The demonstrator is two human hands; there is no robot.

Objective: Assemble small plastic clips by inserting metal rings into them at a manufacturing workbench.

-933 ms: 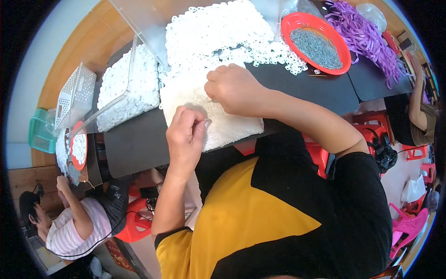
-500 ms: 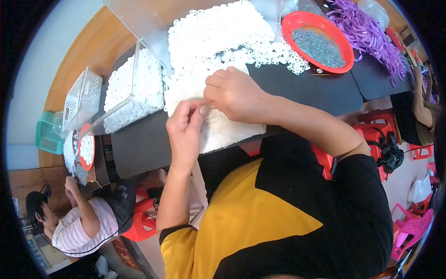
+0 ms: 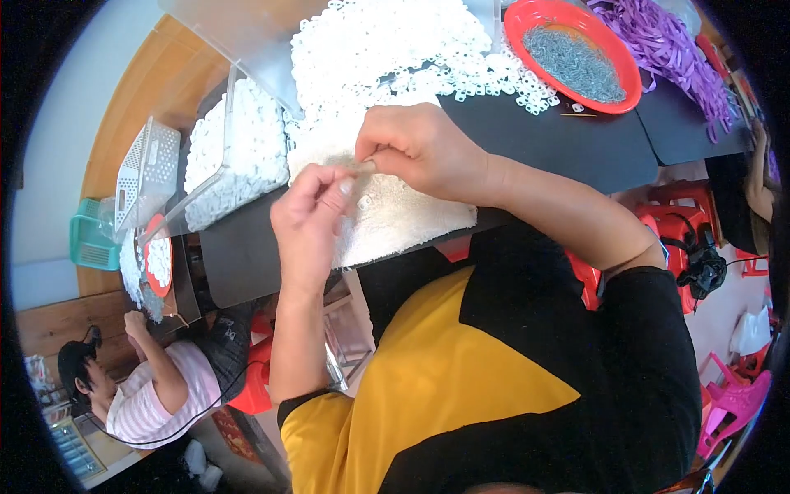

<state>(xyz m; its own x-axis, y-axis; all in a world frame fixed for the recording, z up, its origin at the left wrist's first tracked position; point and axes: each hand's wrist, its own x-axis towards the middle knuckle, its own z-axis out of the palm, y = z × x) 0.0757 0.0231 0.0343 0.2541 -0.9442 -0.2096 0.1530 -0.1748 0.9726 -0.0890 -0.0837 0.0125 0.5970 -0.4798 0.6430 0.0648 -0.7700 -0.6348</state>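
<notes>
Over a cream towel (image 3: 424,229) at the table's near edge, my two hands meet fingertip to fingertip. My left hand (image 3: 306,216) pinches with thumb and forefinger. My right hand (image 3: 428,152) is curled, its thumb and forefinger pressed together just beside the left fingertips. A tiny pale thing shows between them, too small to name. Beyond the towel lies a big heap of small white plastic pieces with holes (image 3: 387,49), spilling toward the right. A few small pieces seem to lie on the towel below my fingers.
At right, a red plate (image 3: 614,108) holds many small metal pins (image 3: 576,66); a thin yellow stick (image 3: 578,114) lies beside it. Purple ribbons (image 3: 679,70) are piled farther right. A clear bin of white pieces (image 3: 239,156) stands left. Another person (image 3: 164,383) works at far left.
The whole view has shifted slightly. My left hand has moved a little left, and the right hand has turned so its pinching thumb and forefinger show more clearly.
</notes>
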